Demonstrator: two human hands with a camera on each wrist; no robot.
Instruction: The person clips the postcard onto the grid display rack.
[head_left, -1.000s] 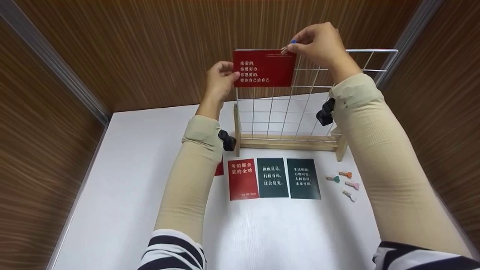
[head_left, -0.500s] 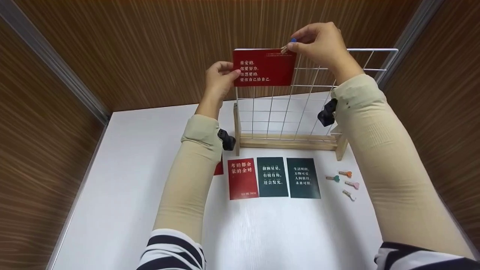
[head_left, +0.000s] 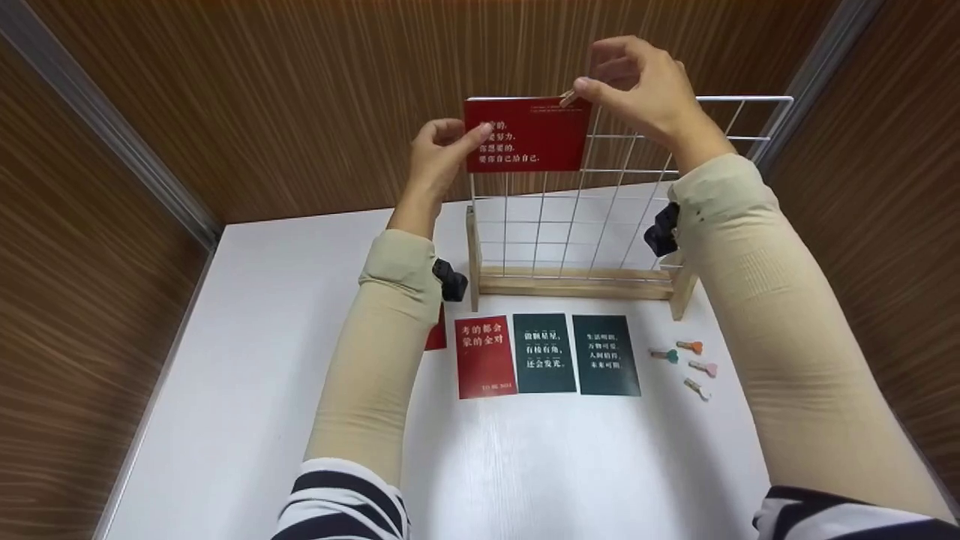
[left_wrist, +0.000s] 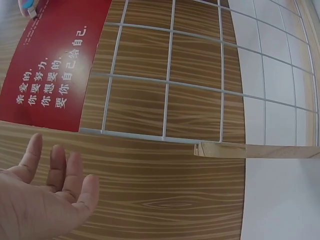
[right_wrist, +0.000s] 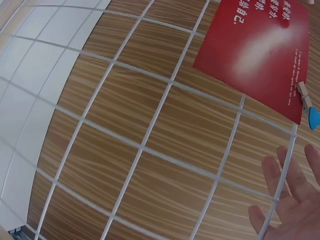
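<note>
A red postcard [head_left: 525,139] with white writing lies along the top left of a white wire grid [head_left: 577,223]. A small wooden clip [right_wrist: 304,95] with a blue heart [right_wrist: 314,118] sits on the card's upper right edge. My right hand [head_left: 645,86] is beside that clip, fingers spread, thumb close to it; in the right wrist view a gap parts them. At the card's left end is my left hand [head_left: 442,157], its thumb over the card's front in the head view. The left wrist view shows its loose fingers [left_wrist: 75,172] apart from the card's edge.
The grid stands on a wooden base [head_left: 577,288]. On the white table in front lie a red card [head_left: 486,367], two dark green cards [head_left: 544,379] and part of another red card [head_left: 436,337]. Several heart clips [head_left: 703,368] lie at the right. Wood-grain walls surround the table.
The right hand's fingers have opened away from the blue clip, and the hand has shifted slightly up and right. The left thumb has moved up and right across the card. The card stays in place.
</note>
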